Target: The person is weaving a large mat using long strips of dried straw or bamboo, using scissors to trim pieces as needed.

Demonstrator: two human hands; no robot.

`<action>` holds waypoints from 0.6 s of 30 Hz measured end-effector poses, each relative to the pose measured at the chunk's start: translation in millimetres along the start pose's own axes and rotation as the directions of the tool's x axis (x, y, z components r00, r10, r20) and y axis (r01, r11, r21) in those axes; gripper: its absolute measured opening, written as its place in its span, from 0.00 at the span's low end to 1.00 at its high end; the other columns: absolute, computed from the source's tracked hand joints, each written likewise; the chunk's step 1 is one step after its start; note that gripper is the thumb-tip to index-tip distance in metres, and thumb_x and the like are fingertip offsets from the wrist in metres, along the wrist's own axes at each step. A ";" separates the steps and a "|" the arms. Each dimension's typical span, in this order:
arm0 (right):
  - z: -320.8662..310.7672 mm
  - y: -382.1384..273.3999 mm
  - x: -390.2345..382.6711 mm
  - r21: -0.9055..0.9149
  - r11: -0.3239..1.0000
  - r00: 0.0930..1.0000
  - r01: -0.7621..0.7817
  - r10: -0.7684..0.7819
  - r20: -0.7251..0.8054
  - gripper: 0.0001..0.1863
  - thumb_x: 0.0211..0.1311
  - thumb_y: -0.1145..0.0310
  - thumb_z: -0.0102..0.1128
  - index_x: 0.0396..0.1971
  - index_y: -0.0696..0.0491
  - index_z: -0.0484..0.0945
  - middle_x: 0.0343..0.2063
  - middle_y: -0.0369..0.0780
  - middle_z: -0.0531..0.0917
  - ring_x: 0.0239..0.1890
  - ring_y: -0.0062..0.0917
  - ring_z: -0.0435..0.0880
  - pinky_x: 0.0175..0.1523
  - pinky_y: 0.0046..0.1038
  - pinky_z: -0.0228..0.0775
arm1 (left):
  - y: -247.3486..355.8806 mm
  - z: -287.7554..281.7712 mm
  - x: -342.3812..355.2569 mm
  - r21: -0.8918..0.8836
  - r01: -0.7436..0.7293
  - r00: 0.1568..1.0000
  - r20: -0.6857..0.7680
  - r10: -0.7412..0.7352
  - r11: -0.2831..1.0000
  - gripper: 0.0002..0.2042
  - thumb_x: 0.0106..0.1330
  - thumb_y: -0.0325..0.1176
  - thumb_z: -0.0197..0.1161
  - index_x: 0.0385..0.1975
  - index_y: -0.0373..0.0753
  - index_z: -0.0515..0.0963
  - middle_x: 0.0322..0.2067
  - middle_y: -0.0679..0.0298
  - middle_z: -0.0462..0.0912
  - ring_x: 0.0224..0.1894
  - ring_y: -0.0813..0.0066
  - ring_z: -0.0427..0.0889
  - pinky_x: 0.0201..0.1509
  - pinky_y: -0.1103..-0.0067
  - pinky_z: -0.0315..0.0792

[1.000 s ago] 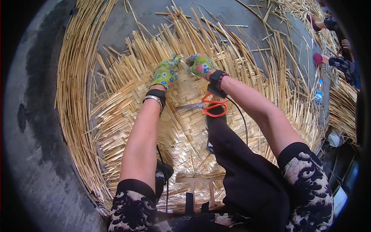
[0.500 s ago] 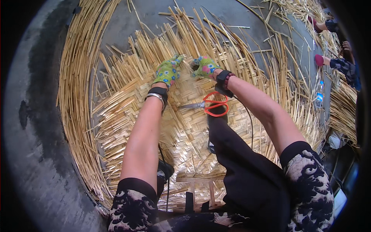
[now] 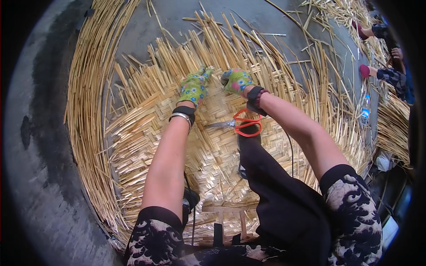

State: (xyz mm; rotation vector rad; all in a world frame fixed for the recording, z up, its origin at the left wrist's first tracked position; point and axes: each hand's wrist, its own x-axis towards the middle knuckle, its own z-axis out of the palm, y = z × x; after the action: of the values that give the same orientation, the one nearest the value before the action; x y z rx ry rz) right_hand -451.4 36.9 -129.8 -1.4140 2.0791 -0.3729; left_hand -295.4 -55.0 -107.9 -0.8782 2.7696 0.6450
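A mat of flattened reed strips point(image 3: 222, 150), woven in a herringbone pattern, spreads beneath me. My left hand point(image 3: 194, 88), in a green flowered glove, lies at the far part of the weave with its fingers stretched forward onto the strips. Just to its right, my right hand point(image 3: 238, 81) wears a matching glove; its fingers are curled in against the weave, and whatever they hold is hidden. A pair of scissors point(image 3: 246, 122) with orange handles rests nearer to me, blades pointing left, its handles beside my dark shoe tip.
Long reeds point(image 3: 86, 111) lie in a thick bundle along the left. Loose strip ends fan out beyond the mat over grey concrete point(image 3: 146, 26). A plastic bottle point(image 3: 365, 109) is at the right, near another person's red shoe point(image 3: 364, 71) and more reeds point(image 3: 392, 128).
Both hands have shifted slightly over the weave. My right hand's fingers are curled in more than before. The scissors stay on the mat.
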 end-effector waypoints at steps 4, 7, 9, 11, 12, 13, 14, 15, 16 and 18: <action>-7.5 -15.2 -1.9 0.259 0.956 0.989 -0.138 0.148 -0.018 0.12 0.36 0.67 0.65 0.25 0.52 0.80 0.23 0.39 0.81 0.27 0.27 0.80 0.34 0.26 0.69 | 6.2 -5.3 -2.9 0.014 0.061 0.997 0.043 -0.062 0.998 0.31 0.50 0.31 0.56 0.58 0.55 0.57 0.59 0.66 0.58 0.55 0.59 0.64 0.56 0.65 0.60; 6.0 -11.2 -3.1 0.072 0.987 0.983 -0.143 0.150 -0.102 0.10 0.35 0.67 0.65 0.23 0.52 0.79 0.22 0.40 0.80 0.26 0.29 0.79 0.32 0.28 0.69 | 8.9 -2.5 -4.5 0.002 0.043 0.999 -0.006 -0.043 0.999 0.30 0.50 0.36 0.57 0.56 0.59 0.59 0.59 0.64 0.57 0.55 0.55 0.63 0.56 0.63 0.58; 1.7 -20.5 -9.5 -0.059 0.980 0.978 -0.191 0.184 -0.100 0.10 0.34 0.67 0.65 0.22 0.52 0.79 0.21 0.41 0.80 0.25 0.30 0.79 0.31 0.28 0.68 | 13.2 -0.4 -9.1 0.091 0.036 0.998 0.047 -0.040 0.995 0.29 0.49 0.39 0.58 0.55 0.61 0.61 0.59 0.62 0.56 0.55 0.53 0.63 0.56 0.63 0.58; -7.4 -21.6 -16.2 -0.022 0.988 0.987 -0.152 0.151 -0.059 0.10 0.36 0.65 0.63 0.22 0.53 0.78 0.21 0.42 0.79 0.26 0.33 0.78 0.31 0.30 0.68 | 20.0 4.0 -11.9 0.152 0.026 0.999 0.021 -0.029 0.988 0.25 0.49 0.48 0.58 0.52 0.66 0.65 0.60 0.58 0.53 0.56 0.52 0.61 0.57 0.63 0.57; -7.1 -15.6 -20.7 -0.022 0.988 0.987 -0.152 0.151 -0.060 0.10 0.36 0.65 0.63 0.22 0.53 0.78 0.21 0.42 0.79 0.26 0.33 0.78 0.31 0.30 0.68 | 21.0 5.6 -10.4 0.152 0.026 0.999 0.021 -0.029 0.988 0.25 0.49 0.48 0.58 0.52 0.66 0.65 0.60 0.58 0.53 0.56 0.52 0.61 0.57 0.63 0.57; -8.2 -4.5 -29.0 0.009 0.994 0.988 -0.106 0.107 -0.113 0.12 0.38 0.64 0.62 0.26 0.52 0.78 0.22 0.42 0.79 0.27 0.34 0.78 0.31 0.30 0.68 | 25.5 3.8 -7.7 0.155 0.030 0.999 0.014 -0.032 0.987 0.25 0.50 0.49 0.57 0.52 0.66 0.64 0.60 0.58 0.52 0.56 0.52 0.61 0.57 0.63 0.56; -5.9 -2.9 -41.0 0.048 0.997 0.986 -0.057 0.064 -0.153 0.13 0.40 0.63 0.61 0.29 0.51 0.78 0.23 0.43 0.79 0.28 0.35 0.78 0.31 0.31 0.68 | 23.4 7.8 -12.3 0.159 0.044 0.999 0.021 -0.048 0.986 0.26 0.50 0.51 0.55 0.53 0.66 0.63 0.61 0.58 0.51 0.57 0.52 0.60 0.57 0.63 0.56; -4.8 0.1 -53.8 0.059 0.996 0.988 -0.062 0.069 -0.137 0.13 0.40 0.63 0.61 0.29 0.51 0.78 0.23 0.43 0.79 0.28 0.35 0.78 0.31 0.31 0.68 | 20.4 11.7 -14.4 0.127 0.027 0.999 -0.048 -0.021 0.991 0.25 0.50 0.52 0.56 0.52 0.65 0.65 0.61 0.57 0.50 0.57 0.53 0.59 0.57 0.62 0.56; -16.1 -6.0 -70.8 0.044 0.999 0.998 0.015 -0.013 -0.055 0.15 0.43 0.62 0.60 0.34 0.51 0.76 0.24 0.43 0.79 0.29 0.36 0.78 0.32 0.32 0.68 | 17.1 7.4 -14.1 0.125 0.026 0.999 -0.031 -0.022 0.992 0.25 0.50 0.52 0.56 0.52 0.65 0.65 0.61 0.57 0.50 0.57 0.53 0.59 0.57 0.62 0.56; -11.0 -11.4 -107.8 0.077 0.992 0.993 0.103 -0.106 0.046 0.17 0.45 0.61 0.59 0.38 0.50 0.75 0.26 0.44 0.79 0.29 0.37 0.78 0.32 0.33 0.68 | -0.8 -9.1 -19.8 0.029 -0.029 0.987 0.160 0.024 0.999 0.24 0.48 0.53 0.58 0.48 0.62 0.70 0.61 0.57 0.48 0.57 0.55 0.60 0.57 0.67 0.58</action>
State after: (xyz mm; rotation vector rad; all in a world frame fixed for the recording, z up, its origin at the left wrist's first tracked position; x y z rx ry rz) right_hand -421.5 129.7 -81.4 -1.4764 1.9364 -0.4486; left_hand -279.1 -49.6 -94.6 -0.7499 2.6446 0.6445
